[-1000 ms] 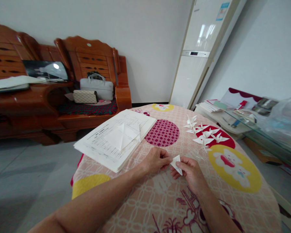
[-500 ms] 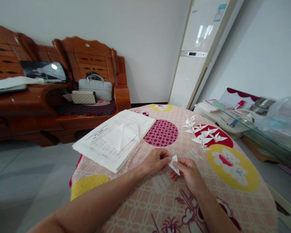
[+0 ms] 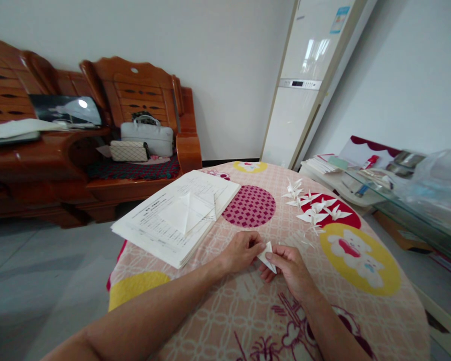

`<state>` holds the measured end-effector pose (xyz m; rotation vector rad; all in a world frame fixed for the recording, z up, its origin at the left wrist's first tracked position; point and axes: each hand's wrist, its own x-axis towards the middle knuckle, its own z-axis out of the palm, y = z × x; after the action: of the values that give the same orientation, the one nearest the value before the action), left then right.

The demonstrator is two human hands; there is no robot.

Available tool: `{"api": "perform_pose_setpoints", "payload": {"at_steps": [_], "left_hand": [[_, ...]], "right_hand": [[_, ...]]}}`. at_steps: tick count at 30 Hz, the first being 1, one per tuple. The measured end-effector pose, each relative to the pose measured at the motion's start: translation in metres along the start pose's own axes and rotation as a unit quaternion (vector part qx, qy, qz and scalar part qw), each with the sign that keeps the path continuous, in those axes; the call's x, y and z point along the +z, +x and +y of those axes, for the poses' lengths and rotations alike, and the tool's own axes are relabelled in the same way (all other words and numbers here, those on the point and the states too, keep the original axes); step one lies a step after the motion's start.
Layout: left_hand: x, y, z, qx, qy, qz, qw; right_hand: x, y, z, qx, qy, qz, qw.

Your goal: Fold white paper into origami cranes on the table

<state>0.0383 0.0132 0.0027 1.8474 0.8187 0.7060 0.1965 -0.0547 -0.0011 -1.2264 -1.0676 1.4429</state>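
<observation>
A small folded white paper piece (image 3: 267,255) is pinched between both my hands just above the patterned tablecloth (image 3: 361,321). My left hand (image 3: 241,250) grips its left corner with closed fingers. My right hand (image 3: 289,267) holds its right side, thumb on top. Several finished white paper cranes (image 3: 313,206) lie on the cloth beyond my right hand. A thick stack of printed sheets (image 3: 165,223) with a creased white square (image 3: 190,210) on top lies to the far left of my hands.
A wooden bench (image 3: 97,130) with a white handbag (image 3: 147,136) and a quilted purse (image 3: 130,150) stands at the back left. A tall white air conditioner (image 3: 304,85) is in the corner. A glass shelf (image 3: 398,195) with papers and a plastic bag is at right.
Both hands with the folded paper have shifted slightly left and closer together; my right thumb now presses over the paper. The view has drifted a little.
</observation>
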Motion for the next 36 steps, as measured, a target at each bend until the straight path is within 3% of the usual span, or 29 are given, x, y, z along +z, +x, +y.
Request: {"api": "perform_pose_setpoints", "payload": {"at_steps": [7,21,29,36], "left_hand": [[0.005,-0.002,0.01,0.027,0.058,0.058,0.996],[0.005,-0.004,0.013,0.063,0.101,0.036,0.992],[0.008,-0.008,0.015,0.101,0.066,0.045,0.992],[0.001,-0.004,0.007,0.061,0.042,0.005,0.997]], "right_hand": [[0.0,-0.001,-0.001,0.0,0.003,0.001,1.0],[0.001,-0.003,-0.001,-0.003,-0.023,-0.05,0.998],[-0.002,-0.004,0.002,0.002,-0.005,-0.078,0.997],[-0.003,-0.004,0.002,0.005,-0.014,-0.051,0.999]]}}
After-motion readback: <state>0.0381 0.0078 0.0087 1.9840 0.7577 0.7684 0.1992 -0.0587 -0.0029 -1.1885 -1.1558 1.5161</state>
